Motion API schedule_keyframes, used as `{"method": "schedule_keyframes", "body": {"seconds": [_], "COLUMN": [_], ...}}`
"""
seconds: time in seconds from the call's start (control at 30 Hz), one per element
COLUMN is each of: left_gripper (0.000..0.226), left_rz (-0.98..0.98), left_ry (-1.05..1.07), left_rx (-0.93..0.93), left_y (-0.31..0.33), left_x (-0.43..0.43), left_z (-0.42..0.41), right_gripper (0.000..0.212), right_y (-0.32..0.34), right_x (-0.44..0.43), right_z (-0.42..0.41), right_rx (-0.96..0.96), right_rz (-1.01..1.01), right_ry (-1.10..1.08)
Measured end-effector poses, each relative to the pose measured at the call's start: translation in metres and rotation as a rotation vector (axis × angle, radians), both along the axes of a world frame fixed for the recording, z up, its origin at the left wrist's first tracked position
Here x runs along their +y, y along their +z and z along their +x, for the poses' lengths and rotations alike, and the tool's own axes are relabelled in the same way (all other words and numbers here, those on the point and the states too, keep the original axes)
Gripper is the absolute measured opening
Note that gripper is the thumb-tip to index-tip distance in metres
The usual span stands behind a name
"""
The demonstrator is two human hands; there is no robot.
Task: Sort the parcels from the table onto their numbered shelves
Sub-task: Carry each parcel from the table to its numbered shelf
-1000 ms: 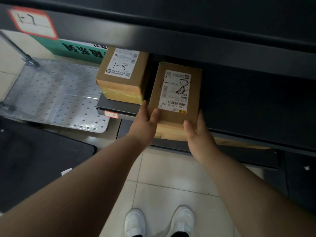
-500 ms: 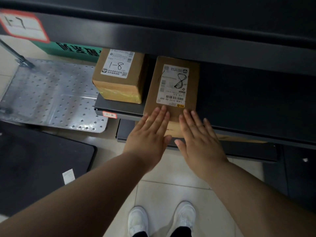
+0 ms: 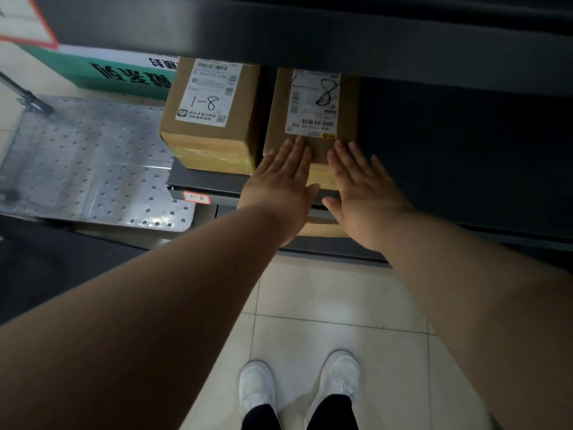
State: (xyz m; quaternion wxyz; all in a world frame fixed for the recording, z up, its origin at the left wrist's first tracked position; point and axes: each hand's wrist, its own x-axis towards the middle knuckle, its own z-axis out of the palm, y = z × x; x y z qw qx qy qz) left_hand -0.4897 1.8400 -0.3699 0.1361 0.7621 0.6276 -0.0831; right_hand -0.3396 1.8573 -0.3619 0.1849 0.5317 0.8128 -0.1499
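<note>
Shelf (image 3: 204, 181): dark metal, low, its front lip carrying a small red-edged tag (image 3: 196, 197) handwritten "1-8".

Contents, two items:
1. First parcel (image 3: 210, 119): brown cardboard box at the shelf's left end, standing flat and near the front lip. Its white label was hand-marked "1-8", and yellowish tape crossed its near face.
2. Second parcel (image 3: 313, 113): flatter brown box just to the right of the first, with a narrow dark gap between them. Its white label bore a barcode and a scrawled "1-8". Its far end ran under the upper shelf (image 3: 310, 32), and its near end lay at the front lip.

To the right of the second parcel the shelf was in shadow.

Left hand (image 3: 279, 187): fingers straight and close together, tips laid on the near end of the second parcel, gripping nothing.
Right hand (image 3: 366, 187): fingers straight and slightly spread, tips on the same near end, gripping nothing. The thumbs pointed toward each other, apart.

Lower shelf (image 3: 328, 248): something brown showed between the wrists; what it was could not be told.

Surroundings: perforated metal cart deck (image 3: 93, 169) to the left, green sign (image 3: 130, 76) behind it, pale tiled floor (image 3: 325, 305), white shoes (image 3: 257, 386).
</note>
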Motion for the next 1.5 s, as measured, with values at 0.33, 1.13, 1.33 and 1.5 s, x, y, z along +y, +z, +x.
{"method": "schedule_keyframes", "body": {"seconds": [0.33,1.13,1.33,1.5], "left_gripper": [0.063,0.06,0.06,0.058], "left_rz": [-0.113,0.126,0.235,0.273], "left_ry": [0.034,-0.375,-0.62,-0.83], "left_rx": [-0.001,0.07,0.045,-0.024], "left_y": [0.011,0.22,0.29,0.323], "left_x": [0.01,-0.124,-0.177,-0.235], "left_z": [0.004,0.003,0.026,0.098], "right_gripper": [0.066,0.061,0.062,0.065], "right_y": [0.014,0.224,0.28,0.323], "right_x": [-0.005,-0.166,-0.257,-0.359], "right_z": [-0.003,0.05,0.062,0.112], "right_rx": [-0.031,-0.065,0.019,-0.051], "right_rz": [0.018,0.225,0.361,0.423], "right_ry": [0.006,-0.104,-0.276,-0.53]}}
